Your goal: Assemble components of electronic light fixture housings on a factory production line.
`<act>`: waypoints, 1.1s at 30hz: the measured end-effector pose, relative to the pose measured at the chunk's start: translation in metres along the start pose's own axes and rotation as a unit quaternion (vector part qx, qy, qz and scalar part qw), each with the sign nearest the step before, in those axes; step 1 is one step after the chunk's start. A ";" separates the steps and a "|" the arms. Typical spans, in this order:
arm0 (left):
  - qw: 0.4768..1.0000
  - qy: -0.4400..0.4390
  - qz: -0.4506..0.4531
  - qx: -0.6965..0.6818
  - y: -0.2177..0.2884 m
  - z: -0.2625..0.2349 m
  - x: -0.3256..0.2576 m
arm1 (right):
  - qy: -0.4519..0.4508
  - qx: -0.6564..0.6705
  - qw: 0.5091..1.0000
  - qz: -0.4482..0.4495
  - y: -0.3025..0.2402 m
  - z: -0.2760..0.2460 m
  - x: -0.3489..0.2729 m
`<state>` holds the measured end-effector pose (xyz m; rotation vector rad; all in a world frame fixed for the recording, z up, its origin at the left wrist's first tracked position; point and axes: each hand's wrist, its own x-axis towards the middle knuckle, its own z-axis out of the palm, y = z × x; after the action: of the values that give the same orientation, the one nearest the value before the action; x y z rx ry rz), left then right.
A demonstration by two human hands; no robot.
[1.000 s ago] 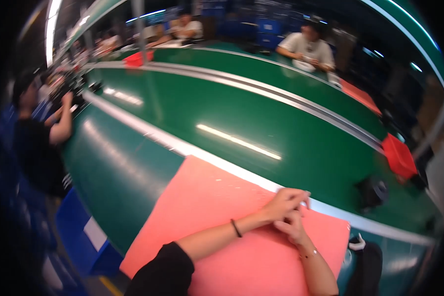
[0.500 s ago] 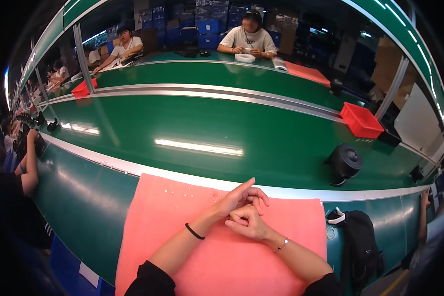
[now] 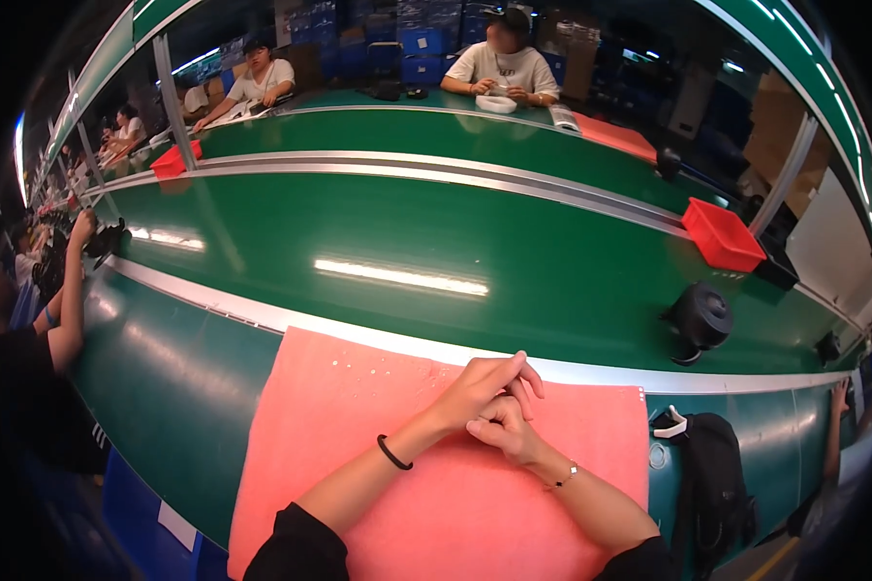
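Note:
My two hands meet above a pink foam sheet (image 3: pixel 358 445). My left hand (image 3: pixel 477 389), with a black band at the wrist, reaches across on top, its fingers loosely bent and apart with nothing seen in them. Against its palm side, my right hand (image 3: pixel 510 432) is closed, fingers curled and thumb pointing left. Whatever those curled fingers hold, if anything, is hidden. A thin bracelet (image 3: pixel 567 474) circles my right wrist. Several tiny clear bits (image 3: pixel 360 368) lie on the sheet's far left part, and small white dots (image 3: pixel 640 393) mark its far right corner.
A green conveyor belt (image 3: pixel 388 232) runs beyond a metal rail. On it stand a black round device (image 3: pixel 700 320) and a red bin (image 3: pixel 722 235). A black bag (image 3: pixel 712 474) lies right of the sheet. Co-workers sit across the belt; another person's arm (image 3: pixel 73 281) is at left.
My joined hands stay together while the left fingers bend further down over the right hand. The whole view has shifted slightly. At far left, the neighbour's arm has stretched further toward the belt.

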<state>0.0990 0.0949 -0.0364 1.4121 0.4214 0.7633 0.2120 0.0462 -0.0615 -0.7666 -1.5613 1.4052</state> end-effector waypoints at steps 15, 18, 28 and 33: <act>0.997 0.057 -0.021 -0.045 -0.010 -0.005 0.000 | -0.045 0.059 0.997 0.009 0.009 0.001 0.003; 0.996 0.064 -0.025 -0.055 -0.011 -0.006 0.000 | -0.052 0.069 0.996 0.007 0.010 0.002 0.004; 0.994 0.051 0.001 -0.095 -0.009 -0.003 0.005 | -0.015 0.150 0.988 0.024 -0.001 0.000 0.006; 0.998 0.015 0.006 -0.068 -0.004 -0.005 0.000 | -0.003 0.155 0.988 0.027 0.003 0.001 0.006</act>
<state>0.0966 0.0991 -0.0409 1.2780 0.3785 0.8085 0.2082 0.0520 -0.0630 -0.6184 -1.2927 1.6429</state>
